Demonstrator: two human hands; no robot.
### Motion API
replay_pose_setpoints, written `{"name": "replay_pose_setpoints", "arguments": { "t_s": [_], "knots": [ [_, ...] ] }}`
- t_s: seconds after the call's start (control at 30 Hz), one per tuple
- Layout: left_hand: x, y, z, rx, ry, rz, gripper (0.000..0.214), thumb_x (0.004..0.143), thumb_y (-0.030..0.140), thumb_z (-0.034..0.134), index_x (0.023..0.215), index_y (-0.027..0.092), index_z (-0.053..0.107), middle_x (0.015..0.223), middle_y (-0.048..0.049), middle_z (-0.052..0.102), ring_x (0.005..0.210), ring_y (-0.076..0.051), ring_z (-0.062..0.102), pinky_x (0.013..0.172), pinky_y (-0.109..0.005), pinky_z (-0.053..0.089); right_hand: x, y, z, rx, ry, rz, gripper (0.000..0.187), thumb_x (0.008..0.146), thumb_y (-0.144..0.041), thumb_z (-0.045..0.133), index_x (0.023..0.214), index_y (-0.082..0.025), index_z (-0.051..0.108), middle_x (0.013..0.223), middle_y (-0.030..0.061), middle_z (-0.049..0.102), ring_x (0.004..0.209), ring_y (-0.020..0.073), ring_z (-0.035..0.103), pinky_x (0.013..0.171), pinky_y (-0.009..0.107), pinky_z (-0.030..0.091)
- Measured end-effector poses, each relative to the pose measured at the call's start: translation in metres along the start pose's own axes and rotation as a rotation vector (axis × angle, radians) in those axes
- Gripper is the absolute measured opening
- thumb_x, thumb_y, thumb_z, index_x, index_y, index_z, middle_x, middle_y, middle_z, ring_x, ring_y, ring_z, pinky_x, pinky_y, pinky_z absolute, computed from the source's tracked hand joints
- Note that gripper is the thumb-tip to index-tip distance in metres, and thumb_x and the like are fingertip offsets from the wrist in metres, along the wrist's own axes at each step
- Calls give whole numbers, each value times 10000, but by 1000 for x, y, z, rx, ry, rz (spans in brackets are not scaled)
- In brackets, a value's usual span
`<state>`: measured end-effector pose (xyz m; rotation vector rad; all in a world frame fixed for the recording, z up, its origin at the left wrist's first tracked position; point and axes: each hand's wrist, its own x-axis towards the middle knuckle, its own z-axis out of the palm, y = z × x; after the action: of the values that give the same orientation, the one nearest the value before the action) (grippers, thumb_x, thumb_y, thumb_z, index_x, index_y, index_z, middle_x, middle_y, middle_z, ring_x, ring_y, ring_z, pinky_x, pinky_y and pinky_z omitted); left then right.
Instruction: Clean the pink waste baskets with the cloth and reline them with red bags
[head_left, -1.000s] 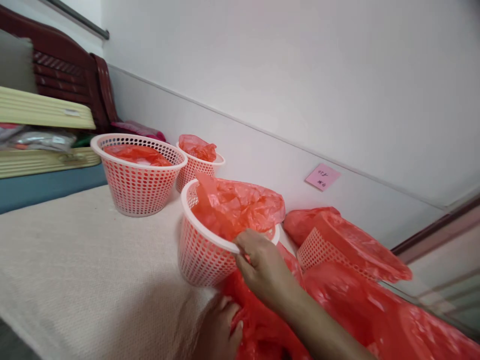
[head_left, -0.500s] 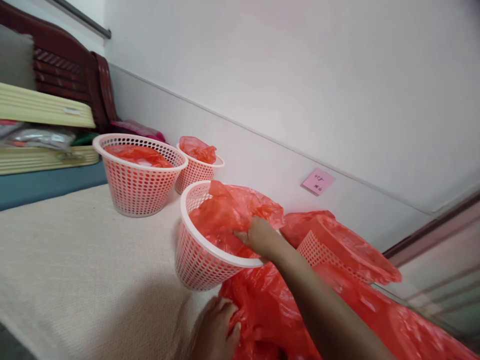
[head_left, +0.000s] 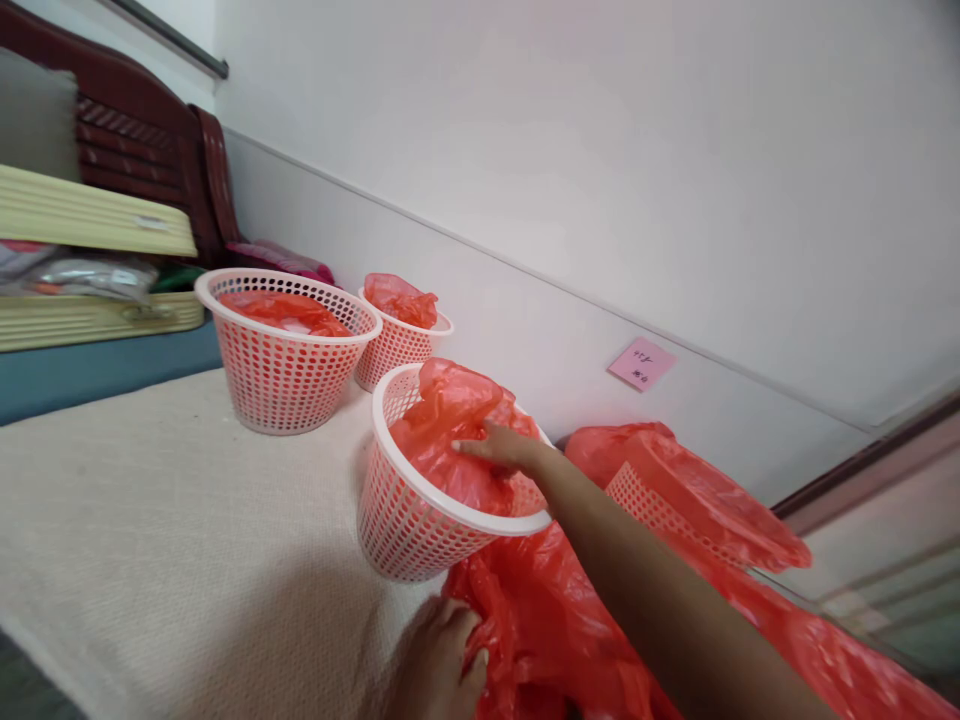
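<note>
My right hand [head_left: 501,448] reaches into a white perforated plastic basket [head_left: 420,520], its fingers stretched out flat. Under them lies a crumpled red plastic bag [head_left: 450,420], which bulges a little above the rim. At the bottom of the view my left hand [head_left: 442,655] rests on the bed, with its fingers curled on the edge of another red plastic bag [head_left: 555,620]. That bag spreads loosely in front of the basket and partly under my right forearm.
Left of the basket stands a larger white basket [head_left: 296,390] with red plastic inside. A smaller basket [head_left: 394,350] is behind it, against the wall. On the right, red plastic covers a tilted basket [head_left: 652,500]. A yellow open suitcase [head_left: 97,225] lies at far left. A pink note [head_left: 641,364] sticks to the wall.
My right hand has shifted slightly left and opened out over the bag, which now sits further inside the basket on the right side. My left hand stays at the lower bag.
</note>
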<state>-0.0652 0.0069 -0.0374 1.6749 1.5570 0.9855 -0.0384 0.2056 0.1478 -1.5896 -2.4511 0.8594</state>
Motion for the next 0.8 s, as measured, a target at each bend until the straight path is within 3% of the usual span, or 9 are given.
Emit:
{"name": "replay_pose_setpoints", "arguments": {
  "t_s": [0.1,0.17,0.23,0.37,0.57,0.7,0.8],
  "knots": [
    [1,1,-1,10,-6,-6,310,819,197,466,1061,176,658,1122,-104,652,1075,-266,560,985,-425,418,0,1,4,17,-130,79,401,719,-492,749,928,-172,627,707,25,646,570,147,572,505,246,440],
    [1,1,-2,10,-14,-9,318,822,195,462,1072,170,656,1135,-109,649,1084,-264,559,989,-419,417,-1,1,7,31,-102,86,279,719,-382,760,721,-162,589,530,-19,546,474,118,494,460,230,381],
    [0,1,-2,11,-15,-4,317,824,197,462,1072,168,656,1134,-111,649,1085,-262,561,989,-415,418,-1,1,8,96,-64,74,240,734,-272,730,633,-170,538,475,-41,491,433,97,442,438,219,338],
    [0,-1,-1,19,-6,-2,300,830,210,468,1060,181,659,1115,-104,656,1077,-258,567,990,-402,413,-3,-3,6,361,-22,14,170,777,-130,591,632,-174,513,482,-56,476,415,76,408,430,202,329],
    [1,4,-3,-14,-25,-19,293,829,210,460,1044,175,655,1107,-104,649,1076,-253,562,985,-389,408,-4,-17,-9,837,87,-75,136,815,-152,548,693,-190,501,496,-50,499,424,93,467,462,203,442],
    [2,6,-3,-45,-10,-15,292,828,207,455,1037,178,656,1096,-100,649,1066,-251,559,969,-387,414,-3,-34,-40,1075,193,-148,181,822,-139,564,676,-202,478,491,-47,498,417,94,469,447,194,461],
    [2,3,1,-54,18,-11,288,818,206,465,1027,193,662,1074,-97,656,1051,-253,567,959,-389,421,-6,-50,-73,1204,293,-205,229,874,-110,469,669,-208,442,500,-52,484,426,80,473,461,171,474]
  ]
}}
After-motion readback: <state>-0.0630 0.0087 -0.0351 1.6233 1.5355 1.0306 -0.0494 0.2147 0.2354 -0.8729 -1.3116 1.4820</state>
